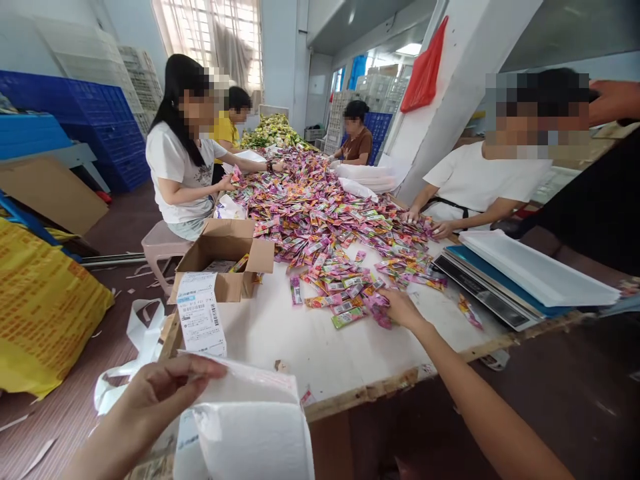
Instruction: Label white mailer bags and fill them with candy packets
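At the near edge of the table, my left hand pinches the rim of a white mailer bag, whose mouth gapes toward the pile. My right hand reaches into the near side of a heap of small candy packets, pink, purple, orange and green. Its fingers are curled round some pink-purple packets resting on the white tabletop. A green packet and a purple one lie just left of that hand.
An open cardboard box stands at the left with a strip of printed labels hanging from it. On the right, a scale sits beside a white tray. Several people work around the heap. A yellow sack is on the floor.
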`<state>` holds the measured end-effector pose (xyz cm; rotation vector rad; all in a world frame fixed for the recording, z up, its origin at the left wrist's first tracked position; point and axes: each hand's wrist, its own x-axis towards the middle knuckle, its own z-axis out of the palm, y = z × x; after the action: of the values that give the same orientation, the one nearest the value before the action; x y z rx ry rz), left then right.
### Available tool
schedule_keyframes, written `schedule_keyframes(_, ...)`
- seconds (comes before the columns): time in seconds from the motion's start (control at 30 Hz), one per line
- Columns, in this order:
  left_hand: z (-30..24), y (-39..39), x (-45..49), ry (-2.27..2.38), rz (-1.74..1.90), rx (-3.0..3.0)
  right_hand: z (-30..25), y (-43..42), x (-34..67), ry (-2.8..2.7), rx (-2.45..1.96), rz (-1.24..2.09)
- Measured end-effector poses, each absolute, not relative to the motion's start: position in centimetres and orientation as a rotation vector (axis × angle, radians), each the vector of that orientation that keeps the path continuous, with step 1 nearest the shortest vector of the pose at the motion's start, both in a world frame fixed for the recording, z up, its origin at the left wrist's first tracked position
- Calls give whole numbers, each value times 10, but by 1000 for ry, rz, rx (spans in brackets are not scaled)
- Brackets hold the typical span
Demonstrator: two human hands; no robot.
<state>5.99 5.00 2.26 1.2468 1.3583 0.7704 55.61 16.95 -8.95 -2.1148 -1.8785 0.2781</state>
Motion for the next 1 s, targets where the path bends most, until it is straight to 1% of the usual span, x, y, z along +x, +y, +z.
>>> schedule_keyframes(0.17,8,35,85,1253,797,1184,-84,184,552,-1589,-2147,293)
schedule_keyframes(0.27,2,29,100,1289,780,1211,-89,185,537,-1459,-2166,487)
schedule_keyframes(0.37,0,25,109,1328,845,1224,-91,175,523,-1372,-2087,744)
schedule_keyframes(0.57,-12,24,123,1294,888,1150,-70,140,500,-1242,-1726,1245)
schedule_keyframes(0.63,-18,24,133,1276,862,1165,-50,128,478,-1177,-1516,1409)
schedule_keyframes(0.7,-22,25,142,1294,788,1268,-25,111,446,-1088,-1216,1518)
schedule_keyframes(0.8,-21,24,150,1354,645,1514,13,78,389,-1081,-809,1492)
schedule_keyframes(0.87,-18,19,154,1372,621,1647,29,54,357,-1285,-717,1413)
schedule_keyframes(0.93,-16,13,157,1383,680,1741,33,35,335,-1671,-787,1303)
schedule_keyframes(1.0,-16,5,159,1440,779,1785,27,25,326,-2045,-994,1100)
